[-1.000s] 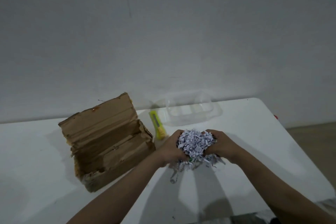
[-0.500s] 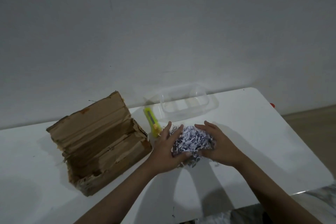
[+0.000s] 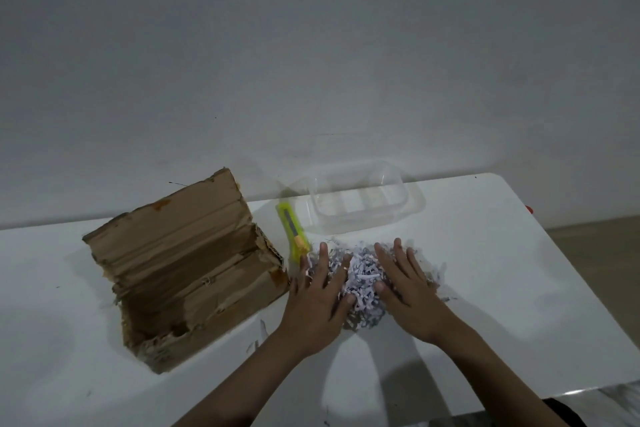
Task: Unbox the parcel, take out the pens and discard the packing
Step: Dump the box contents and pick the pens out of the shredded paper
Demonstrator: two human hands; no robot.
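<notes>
Sorting through the shredded paper for the pens

I have both hands flat on the shredded paper (image 3: 360,282) at centre frame, left hand (image 3: 317,302) and right hand (image 3: 407,291) with fingers straight and spread, pressing and gripping nothing; no pens show, perhaps buried in the heap. The opened cardboard box (image 3: 187,267) lies at left, a yellow cutter (image 3: 293,230) and clear plastic tray (image 3: 360,206) just above. Next I judge I must part the shreds gently and feel for pens
</notes>
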